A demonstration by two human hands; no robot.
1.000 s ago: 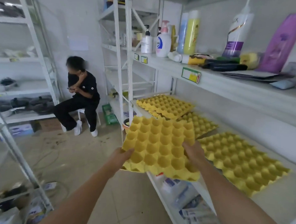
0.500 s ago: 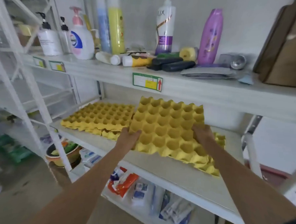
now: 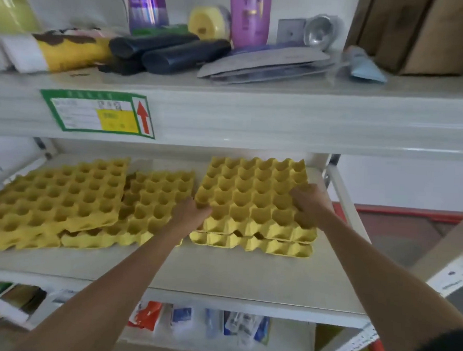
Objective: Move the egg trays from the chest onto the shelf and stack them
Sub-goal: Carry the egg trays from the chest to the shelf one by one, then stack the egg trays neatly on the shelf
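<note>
Item 1: top egg tray, yellow moulded pulp, cups up. It sits on a second tray of the same kind, the two nested as a stack at the right end of the middle shelf. The upper tray's front edge rides slightly proud of the lower one.

Item 2: your left hand. It grips the top tray at its 8 o'clock corner. The thumb lies over the rim among the cups; the other fingers curl under or against the edge, and you cannot see them well enough to tell if they are spread.

Item 3: your right hand. It holds the same tray at its 4 o'clock side, fingers bent and laid over the cups near the right rim, close together. The tray spans between your two hands.

Item 4: left tray stack, at 9 o'clock from the held tray, overlapping a middle tray that lies just beside your left hand.

Item 5: upper shelf goods at 12 o'clock: purple bottle, yellow round tub, black rolls, grey flat packets, cardboard box. A green-bordered label with a red arrow is fixed to the shelf edge.

Item 6: lower shelf at 6 o'clock: small sachets, blurred.
</note>
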